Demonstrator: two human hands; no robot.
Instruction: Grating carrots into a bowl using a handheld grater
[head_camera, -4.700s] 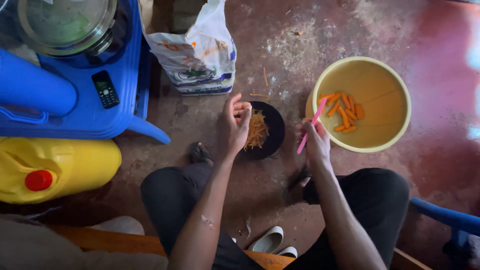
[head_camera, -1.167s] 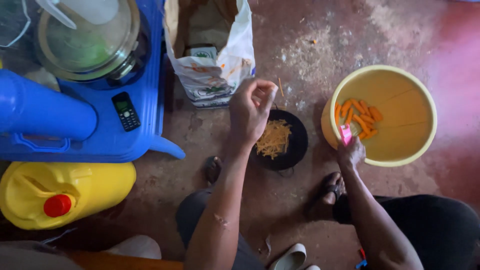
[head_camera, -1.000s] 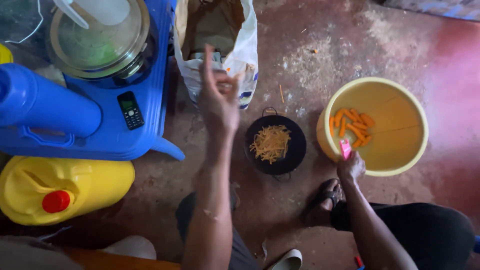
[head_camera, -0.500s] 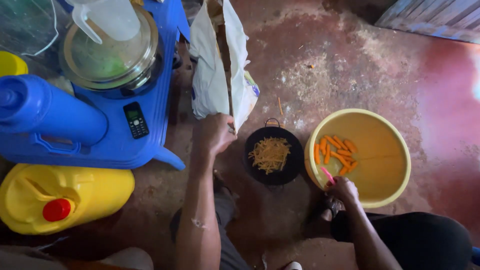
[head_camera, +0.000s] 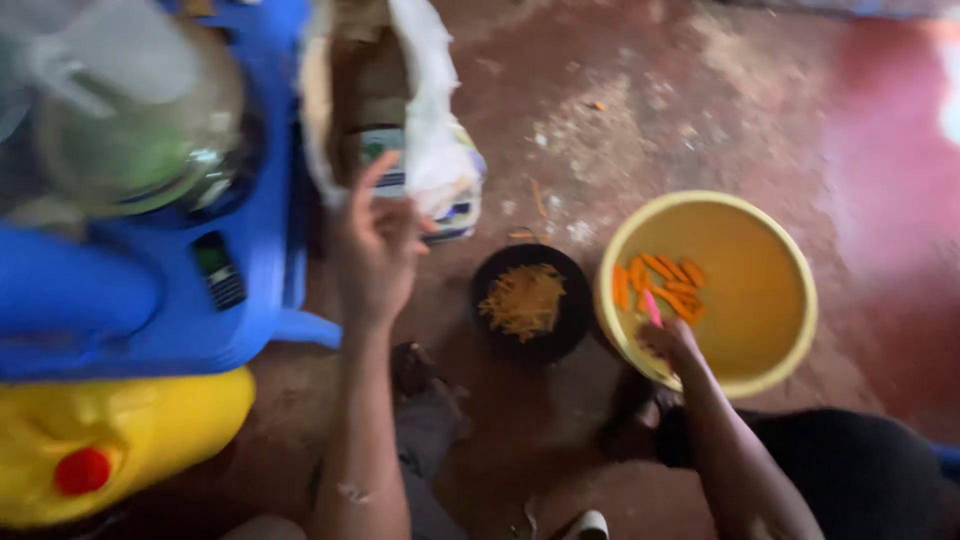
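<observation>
My left hand (head_camera: 375, 250) is stretched forward with fingers apart at the mouth of a white plastic bag (head_camera: 420, 130) standing on the floor; it holds nothing I can see. My right hand (head_camera: 672, 345) rests on the near rim of a yellow bowl (head_camera: 790, 290) and grips a pink peeler (head_camera: 651, 306). Several orange carrot pieces (head_camera: 660, 282) lie in the bowl. Between my hands sits a small black dish (head_camera: 560, 330) with a heap of carrot peelings (head_camera: 523, 300). The picture is blurred.
A blue plastic chair (head_camera: 250, 260) at the left carries a pot with a glass lid (head_camera: 140, 130) and a small phone (head_camera: 218, 270). A yellow jerrycan with a red cap (head_camera: 110, 450) lies at lower left. My knees and feet fill the bottom, on a reddish floor.
My left hand left the black dish and swung left and forward to the white bag's opening. My right hand stayed at the bowl's rim with the peeler. The view shifted.
</observation>
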